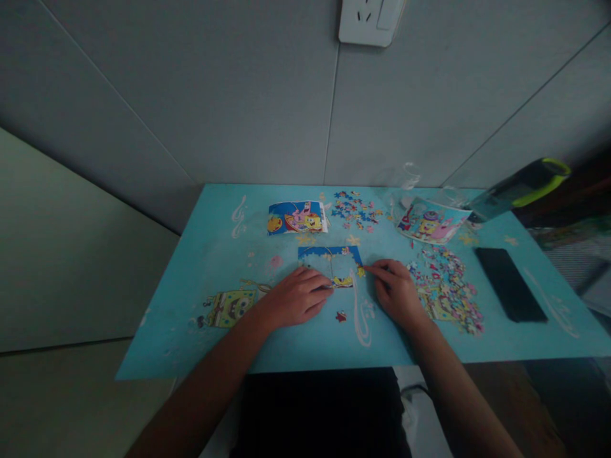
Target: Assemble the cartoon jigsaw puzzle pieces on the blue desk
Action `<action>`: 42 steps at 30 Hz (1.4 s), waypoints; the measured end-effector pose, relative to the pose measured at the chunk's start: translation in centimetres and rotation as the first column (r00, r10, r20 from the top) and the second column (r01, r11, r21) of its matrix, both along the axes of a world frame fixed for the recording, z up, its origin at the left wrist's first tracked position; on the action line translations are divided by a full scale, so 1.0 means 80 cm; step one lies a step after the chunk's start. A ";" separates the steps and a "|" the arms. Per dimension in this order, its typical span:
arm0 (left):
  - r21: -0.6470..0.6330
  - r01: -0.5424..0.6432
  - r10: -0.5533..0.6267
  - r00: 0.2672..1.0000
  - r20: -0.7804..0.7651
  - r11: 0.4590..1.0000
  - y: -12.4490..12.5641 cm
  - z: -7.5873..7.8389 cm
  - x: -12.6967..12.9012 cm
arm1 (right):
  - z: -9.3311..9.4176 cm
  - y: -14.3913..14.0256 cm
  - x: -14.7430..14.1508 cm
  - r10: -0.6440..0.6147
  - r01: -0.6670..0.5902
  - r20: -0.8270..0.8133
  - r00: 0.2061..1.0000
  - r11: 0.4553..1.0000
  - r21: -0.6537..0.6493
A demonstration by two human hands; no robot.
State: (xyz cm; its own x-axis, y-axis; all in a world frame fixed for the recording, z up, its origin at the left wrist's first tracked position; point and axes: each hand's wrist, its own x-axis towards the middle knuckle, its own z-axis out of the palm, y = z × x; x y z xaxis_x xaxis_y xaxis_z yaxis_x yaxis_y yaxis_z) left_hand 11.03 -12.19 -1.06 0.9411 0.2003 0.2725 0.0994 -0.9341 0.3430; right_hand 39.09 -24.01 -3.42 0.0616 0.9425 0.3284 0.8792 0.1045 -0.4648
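So the half-built puzzle (330,262) sits pretty much dead centre on the light blue bench (214,343), mostly dark blue with a bit of yellow at the lower edge. Both hands are right on it. The left hand (296,298) lies palm down, fingers loosely curled, with the fingertips touching the puzzle's lower left edge; I honestly can't tell if there's a piece under it. The right hand (396,289) comes in from the other side, with the index finger stretched out so its tip presses at the puzzle's lower right corner, where a small yellowish bit shows. Nothing is really gripped there, more like pushing.

One lone red piece (340,315) lies on the bench between the two wrists, just below the puzzle and not touching either hand.

Other stuff around: a big heap of loose pieces (449,292) just right of the right hand, a smaller scatter of pieces (356,210) further back, and a cartoon reference picture (296,217) lying flat behind the puzzle. Back right there's a clear bag (429,219) with a cartoon print, and a bottle with a green lid (522,187) tipped on its side. A black phone (510,283) lies flat near the right edge, well apart from the hands. A wall socket (370,20) is up top.
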 end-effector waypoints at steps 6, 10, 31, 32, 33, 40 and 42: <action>0.002 -0.009 0.009 1.000 -0.011 1.000 -0.001 0.000 0.000 | 0.004 0.001 -0.003 -0.016 0.016 -0.030 0.999 1.000 -0.001; 0.006 -0.009 0.009 1.000 -0.008 1.000 -0.001 0.000 -0.001 | 0.003 0.000 -0.002 -0.010 0.011 -0.027 1.000 1.000 0.006; 0.006 0.000 0.000 1.000 0.004 1.000 -0.001 0.001 0.000 | 0.002 0.002 -0.005 -0.029 0.029 0.030 0.999 1.000 0.000; 0.003 -0.002 0.002 1.000 0.004 1.000 -0.001 0.001 0.000 | 0.003 0.002 -0.006 -0.034 0.035 0.039 0.999 0.999 -0.009; 0.002 -0.003 0.003 1.000 0.003 1.000 -0.001 0.000 0.000 | 0.004 0.002 -0.007 -0.037 0.038 0.049 0.998 0.999 -0.017; 0.001 0.000 0.000 1.000 -0.004 1.000 -0.001 -0.003 -0.001 | 0.007 0.002 -0.007 -0.028 0.031 0.071 0.997 0.999 -0.028; 0.002 0.002 -0.002 1.000 -0.016 1.000 -0.001 -0.003 0.000 | 0.008 0.000 -0.007 -0.013 0.015 0.077 0.997 0.999 -0.033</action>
